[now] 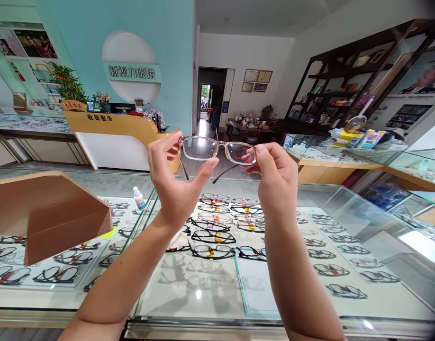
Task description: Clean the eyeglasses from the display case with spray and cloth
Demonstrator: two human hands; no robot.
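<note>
Glasses (222,143) may twist or fall onto the counter (189,303) if the left hand (173,184) and right hand (279,177), each pinching one end (the glasses look slim), pull unevenly.

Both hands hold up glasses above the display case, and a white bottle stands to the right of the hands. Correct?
Wrong side: the head view shows the white bottle left of the left hand and right hand, which hold up glasses above the display case.
</note>
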